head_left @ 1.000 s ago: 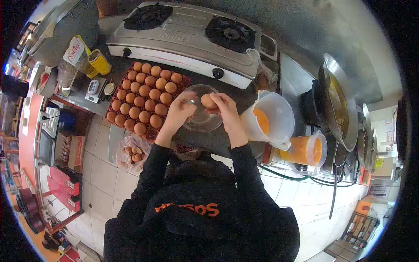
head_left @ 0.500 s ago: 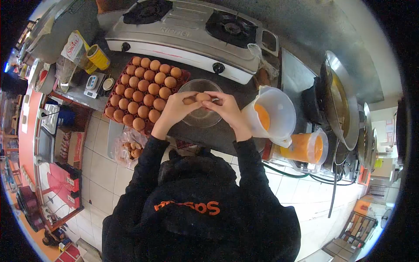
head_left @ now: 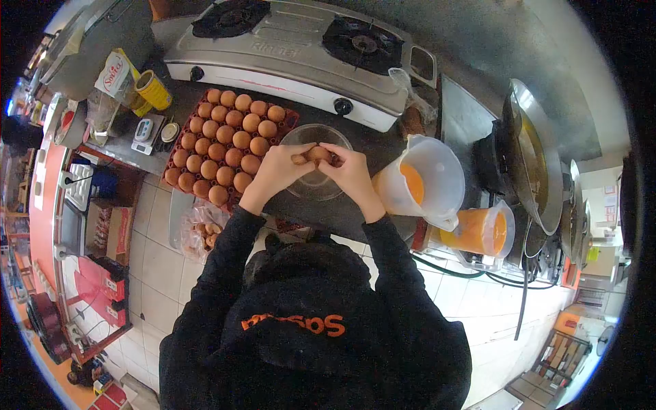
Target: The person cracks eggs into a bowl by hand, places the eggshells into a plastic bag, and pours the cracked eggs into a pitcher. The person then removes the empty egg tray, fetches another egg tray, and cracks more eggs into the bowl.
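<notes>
Over a clear bowl [head_left: 316, 188], my left hand [head_left: 277, 171] and my right hand [head_left: 350, 174] meet around a brown egg [head_left: 317, 154]. Fingertips of both hands are closed on its shell, which now looks uneven, as if cracked or parting. Another brown patch shows within my left fingers; whether it is shell or a second egg I cannot tell. Left of the bowl is a red tray [head_left: 295, 117] with rows of brown eggs [head_left: 223, 133]. To the right, a white translucent jug [head_left: 441, 178] holds orange-yellow liquid and leans to one side.
A two-burner gas stove [head_left: 294, 55] stands behind the bowl. A second container [head_left: 478, 231] of orange liquid is at the right, near large metal pans [head_left: 536, 157]. A plastic bag with eggshells [head_left: 203, 229] hangs below the tray. A small scale [head_left: 147, 133] and a yellow can [head_left: 154, 90] lie left.
My fingers have shifted on the egg, and its smooth rounded outline has become uneven. My right hand has turned slightly inward. The bowl, tray and jug stay about where they were.
</notes>
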`<state>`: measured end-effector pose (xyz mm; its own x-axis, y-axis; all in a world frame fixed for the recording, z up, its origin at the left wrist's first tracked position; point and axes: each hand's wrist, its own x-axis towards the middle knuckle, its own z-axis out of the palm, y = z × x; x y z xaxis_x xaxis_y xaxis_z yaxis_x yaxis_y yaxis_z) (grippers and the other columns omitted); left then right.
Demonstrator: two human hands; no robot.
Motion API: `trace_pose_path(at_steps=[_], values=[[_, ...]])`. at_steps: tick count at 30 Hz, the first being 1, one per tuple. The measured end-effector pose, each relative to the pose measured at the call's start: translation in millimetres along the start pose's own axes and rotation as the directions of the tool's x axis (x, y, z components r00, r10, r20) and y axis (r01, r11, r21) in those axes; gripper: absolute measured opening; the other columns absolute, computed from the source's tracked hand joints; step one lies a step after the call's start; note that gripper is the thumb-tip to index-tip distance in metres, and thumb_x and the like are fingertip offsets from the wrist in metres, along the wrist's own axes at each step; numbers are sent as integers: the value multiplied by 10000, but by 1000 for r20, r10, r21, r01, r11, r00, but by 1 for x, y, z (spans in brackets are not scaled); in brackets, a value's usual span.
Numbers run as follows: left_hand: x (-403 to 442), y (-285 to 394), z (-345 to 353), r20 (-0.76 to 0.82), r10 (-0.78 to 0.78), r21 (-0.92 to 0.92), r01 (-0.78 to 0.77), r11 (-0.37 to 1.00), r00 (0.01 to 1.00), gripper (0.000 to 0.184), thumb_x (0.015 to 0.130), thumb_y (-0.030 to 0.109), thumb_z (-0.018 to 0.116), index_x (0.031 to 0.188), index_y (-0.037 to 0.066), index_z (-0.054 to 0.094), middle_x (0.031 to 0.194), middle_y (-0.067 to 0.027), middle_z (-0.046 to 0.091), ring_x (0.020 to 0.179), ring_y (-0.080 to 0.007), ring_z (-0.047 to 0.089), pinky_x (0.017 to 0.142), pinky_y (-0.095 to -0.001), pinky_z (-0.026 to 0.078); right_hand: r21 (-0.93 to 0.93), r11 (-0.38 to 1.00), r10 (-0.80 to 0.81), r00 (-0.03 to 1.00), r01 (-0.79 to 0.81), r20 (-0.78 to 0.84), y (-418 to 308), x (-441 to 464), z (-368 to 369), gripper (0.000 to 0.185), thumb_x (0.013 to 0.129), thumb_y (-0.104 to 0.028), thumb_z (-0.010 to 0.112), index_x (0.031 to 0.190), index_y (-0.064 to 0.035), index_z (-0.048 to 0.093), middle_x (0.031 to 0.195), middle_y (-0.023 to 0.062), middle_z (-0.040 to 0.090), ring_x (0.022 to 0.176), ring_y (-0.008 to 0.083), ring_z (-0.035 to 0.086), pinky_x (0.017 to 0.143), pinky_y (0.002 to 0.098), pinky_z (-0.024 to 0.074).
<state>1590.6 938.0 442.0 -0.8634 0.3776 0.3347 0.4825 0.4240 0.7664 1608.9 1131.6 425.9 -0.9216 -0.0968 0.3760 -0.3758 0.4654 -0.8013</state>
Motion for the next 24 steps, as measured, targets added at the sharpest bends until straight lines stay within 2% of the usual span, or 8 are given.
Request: trace_pose_path(at_steps=[5,8,11,14,16,19,21,24], values=[[2,-5,-2,-6,43,-9,-43,999,999,412,773,223,732,1142,50,674,880,-203,681,807,-341,680,711,-345,531,68,998,7,999,-10,36,1,-1,-2,445,748,-120,734,1179,-37,662,980,194,702,822,218,709,756,305,547],[2,-7,-8,9,93,-24,-92,995,996,422,765,205,724,1158,60,670,903,-187,688,804,-337,675,714,-347,531,59,994,-91,993,86,81,3,1,-10,471,744,-74,710,1211,-55,646,1063,172,689,898,243,700,824,310,539],[4,-12,-14,62,234,134,-240,961,970,440,757,191,698,1179,76,662,933,-164,693,796,-336,669,711,-367,535,-57,966,-246,963,254,112,-6,0,-18,503,737,-45,681,1236,-67,620,1162,140,648,999,287,662,864,344,537],[7,-12,-21,131,322,350,-348,870,938,485,764,208,664,1237,106,626,988,-149,686,809,-333,668,717,-400,540,-347,841,-379,909,416,173,-5,1,-17,546,735,-32,663,1270,-94,575,1209,108,600,1057,330,611,853,394,544],[10,-9,-22,188,332,472,-382,795,924,553,774,236,648,1313,138,574,1058,-148,673,844,-323,673,731,-427,542,-469,785,-349,915,404,203,-7,1,-14,579,737,-38,659,1298,-122,542,1207,96,572,1063,334,597,834,410,546],[8,4,-16,105,172,462,-202,864,979,636,776,267,658,1384,172,496,1027,-153,681,818,-334,676,690,-444,540,-551,771,-258,948,319,188,-22,-5,-13,598,746,-54,664,1316,-159,515,1190,90,547,1069,336,583,825,418,545],[3,6,-15,2,209,319,-199,927,978,726,768,290,682,1432,169,416,984,-177,682,772,-362,673,666,-463,539,-539,792,-228,957,288,177,-27,-4,-4,583,753,-63,673,1305,-178,523,1184,97,534,1078,336,574,839,418,539],[-5,-3,-7,-22,49,213,-43,976,999,780,754,300,715,1445,148,387,907,-222,671,737,-399,660,674,-470,540,-461,842,-223,959,280,174,-25,-2,4,559,735,-34,703,1261,-177,577,1171,122,524,1098,351,551,889,415,511]])
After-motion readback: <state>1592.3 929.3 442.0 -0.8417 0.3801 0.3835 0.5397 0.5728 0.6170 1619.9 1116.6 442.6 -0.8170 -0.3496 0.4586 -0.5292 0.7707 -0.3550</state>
